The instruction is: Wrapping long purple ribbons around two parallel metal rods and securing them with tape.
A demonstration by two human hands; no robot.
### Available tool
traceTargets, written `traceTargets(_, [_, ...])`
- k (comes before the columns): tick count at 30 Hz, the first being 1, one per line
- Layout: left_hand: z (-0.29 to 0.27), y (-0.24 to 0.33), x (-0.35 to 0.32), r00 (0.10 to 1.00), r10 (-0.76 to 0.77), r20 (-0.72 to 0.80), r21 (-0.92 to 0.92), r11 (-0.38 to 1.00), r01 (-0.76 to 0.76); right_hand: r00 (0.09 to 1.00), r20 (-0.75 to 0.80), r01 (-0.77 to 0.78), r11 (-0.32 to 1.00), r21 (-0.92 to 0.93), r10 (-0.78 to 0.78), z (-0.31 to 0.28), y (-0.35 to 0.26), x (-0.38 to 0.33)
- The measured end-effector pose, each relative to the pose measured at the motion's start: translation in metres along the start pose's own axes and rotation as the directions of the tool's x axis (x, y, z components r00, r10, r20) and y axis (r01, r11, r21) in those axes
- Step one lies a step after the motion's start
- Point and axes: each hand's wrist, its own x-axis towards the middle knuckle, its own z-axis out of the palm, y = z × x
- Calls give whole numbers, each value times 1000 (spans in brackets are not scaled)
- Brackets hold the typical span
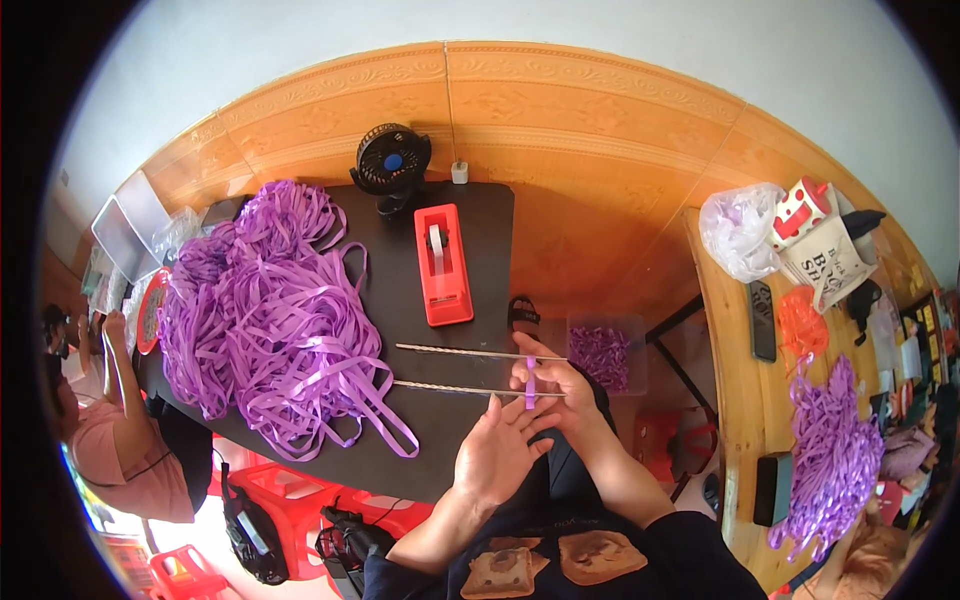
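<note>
Head cam – R hand (570,385) w/ rods (450,351) – exact grip unclear

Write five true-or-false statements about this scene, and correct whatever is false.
1. A short purple ribbon strip spans two slender metal rods. True.
2. The red plastic tape dispenser sits left of the large purple ribbon pile. False: right of it.
3. The bare left hand is clenched. False: it is open.
4. A blue-hubbed black fan stands on the black table. True.
5. More purple ribbon lies on the light wooden table. True.
</note>
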Motion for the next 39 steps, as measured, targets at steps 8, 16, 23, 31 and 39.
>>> traceTargets(8, [0,-3,1,1000,-2,13,-10,1000,2,898,398,-12,893,450,-188,-13,15,15])
traceTargets(16, [-1,-2,1,1000,6,3,2,1000,-6,979,132,135,981,142,-154,-3,3,-7])
traceTargets(23, [-2,-2,-1,1000,23,13,20,1000,-23,994,40,107,953,-284,-100,-2,-12,-3])
traceTargets(31, [-3,-2,1,999,3,42,3,1000,-3,965,243,89,994,70,-103,-33,-9,-11])
traceTargets(39, [-7,-9,-4,998,61,17,132,989,-63,988,151,-28,997,72,17,-3,-5,-4])
